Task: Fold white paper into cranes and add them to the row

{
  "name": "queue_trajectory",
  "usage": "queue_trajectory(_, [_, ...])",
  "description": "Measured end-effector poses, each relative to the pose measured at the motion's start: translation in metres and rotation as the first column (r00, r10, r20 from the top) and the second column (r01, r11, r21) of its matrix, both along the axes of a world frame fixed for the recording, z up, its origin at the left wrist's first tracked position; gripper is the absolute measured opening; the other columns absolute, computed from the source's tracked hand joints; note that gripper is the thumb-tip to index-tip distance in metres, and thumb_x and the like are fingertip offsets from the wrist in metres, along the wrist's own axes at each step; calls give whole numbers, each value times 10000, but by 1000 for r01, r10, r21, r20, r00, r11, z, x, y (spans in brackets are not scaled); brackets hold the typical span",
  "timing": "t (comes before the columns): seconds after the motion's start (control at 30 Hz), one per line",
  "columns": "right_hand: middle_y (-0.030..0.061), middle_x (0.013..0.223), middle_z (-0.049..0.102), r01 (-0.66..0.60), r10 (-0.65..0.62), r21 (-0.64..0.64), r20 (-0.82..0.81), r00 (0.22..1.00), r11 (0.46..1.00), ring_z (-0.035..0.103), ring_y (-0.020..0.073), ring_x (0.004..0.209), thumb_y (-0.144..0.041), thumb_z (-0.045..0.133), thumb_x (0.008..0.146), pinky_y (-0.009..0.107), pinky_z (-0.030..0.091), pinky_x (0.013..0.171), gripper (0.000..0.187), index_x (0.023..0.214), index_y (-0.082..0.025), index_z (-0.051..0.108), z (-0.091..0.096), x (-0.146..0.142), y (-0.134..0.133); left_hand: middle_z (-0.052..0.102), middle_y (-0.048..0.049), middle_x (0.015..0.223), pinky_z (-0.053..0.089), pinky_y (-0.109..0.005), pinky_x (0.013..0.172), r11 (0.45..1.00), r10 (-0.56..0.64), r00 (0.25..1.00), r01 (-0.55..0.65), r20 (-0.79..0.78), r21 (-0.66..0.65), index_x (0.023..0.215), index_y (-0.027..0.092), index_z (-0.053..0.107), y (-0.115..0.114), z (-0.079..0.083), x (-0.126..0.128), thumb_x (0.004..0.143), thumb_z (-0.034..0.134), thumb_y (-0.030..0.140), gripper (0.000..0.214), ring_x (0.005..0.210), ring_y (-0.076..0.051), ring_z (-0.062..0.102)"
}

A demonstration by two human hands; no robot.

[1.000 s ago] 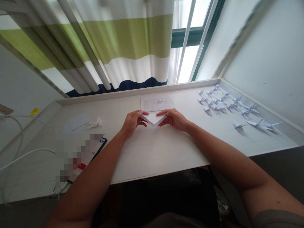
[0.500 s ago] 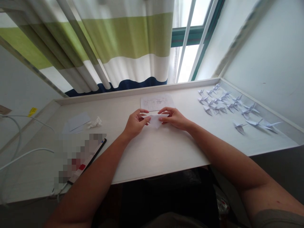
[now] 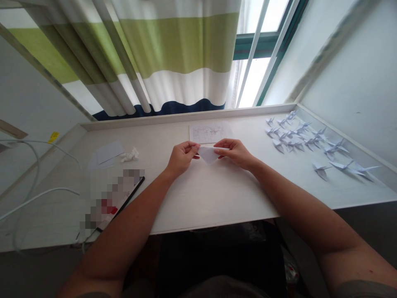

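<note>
Pinches the folded white paper (image 3: 207, 155) between thumb and fingers of left hand (image 3: 182, 159) at one end, likewise with right hand (image 3: 236, 153) at the other. Holds it over the worktop (image 3: 198, 198), about midway between left and right edges, just short of a printed sheet (image 3: 209, 133) near the far edge. Has many paper birds (image 3: 287, 134) toward the far right corner.

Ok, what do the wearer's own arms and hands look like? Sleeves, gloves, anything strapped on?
Left hand and right hand are ungloved; no ring, watch or band visible. Left forearm and right forearm are bare. A dull grey short sleeve shows on the right upper arm; only a sliver of the left one shows at the bottom edge.
</note>
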State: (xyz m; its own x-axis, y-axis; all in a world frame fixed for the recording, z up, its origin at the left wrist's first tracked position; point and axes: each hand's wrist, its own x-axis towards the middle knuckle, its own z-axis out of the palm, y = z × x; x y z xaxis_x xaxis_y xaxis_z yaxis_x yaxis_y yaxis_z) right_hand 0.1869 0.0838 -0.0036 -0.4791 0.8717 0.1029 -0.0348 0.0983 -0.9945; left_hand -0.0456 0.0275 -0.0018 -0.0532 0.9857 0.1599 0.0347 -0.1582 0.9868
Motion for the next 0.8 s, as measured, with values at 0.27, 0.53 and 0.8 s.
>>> queue_trajectory(0.27, [10,813,766,-176,178,-102,10,984,979,676,143,727,-377,921,782,264,483,663,270,880,-192,752,0,3,-1,790,-63,847,619,-351,766,995,-99,993,99,-63,-8,928,160,812,-3,0,3,787,875,517,390,769,-190,706])
queue_trajectory(0.53, [29,860,790,-226,234,-128,50,971,966,680,150,740,-450,931,760,274,514,642,320,913,-193,817,1,-4,-9,616,67,607,559,-285,672,989,-140,983,145,-117,30,1091,203,669,-8,0,10,872,803,404,327,616,-135,604])
queue_trajectory(0.8, [8,772,727,-104,103,-67,-17,995,992,596,128,657,-465,939,735,259,445,578,342,848,-190,770,2,-9,-10,752,-41,855,535,-264,600,985,-144,989,142,-16,-99,1026,180,655,-8,0,14,761,920,500,493,736,-176,709])
